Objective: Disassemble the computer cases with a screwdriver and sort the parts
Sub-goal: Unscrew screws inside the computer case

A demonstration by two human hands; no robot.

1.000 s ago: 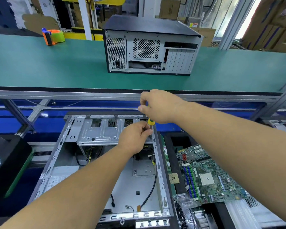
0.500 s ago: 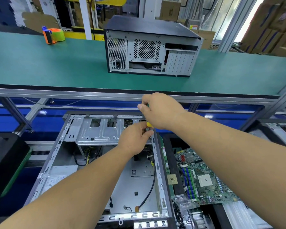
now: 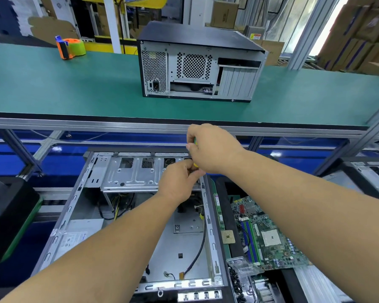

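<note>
Black bin (image 3: 7,217): at the far left edge, dark with a green rim, only partly in frame
Tape dispenser (image 3: 70,48): orange with a green roll, on the green conveyor belt (image 3: 53,84) at upper left
Open case (image 3: 127,226): lies on its side below the belt, side panel off, bare grey metal frame; a silver drive cage (image 3: 129,173) spans its far end, loose black cables lie on its floor, and a labelled grey box sits in its near left corner
Left hand (image 3: 179,182): over the far right corner of the open case, fingers curled and pinching at the lower end of the screwdriver; what exactly the fingertips hold is hidden
Screwdriver (image 3: 195,165): only a bit of yellow and green handle shows between the two hands, seemingly upright over the cage's right end
Right hand (image 3: 212,147): directly above the left hand, fingers wrapped round the screwdriver handle
Closed case (image 3: 197,64): stands on the belt beyond the hands, black top, grey rear panel with fan grille, power socket and slot covers facing the camera
Motherboard (image 3: 267,235): green, just right of the open case, lying in a black tray, with blue and green memory slots and a square socket; a gold chip (image 3: 228,236) lies at its left
</note>
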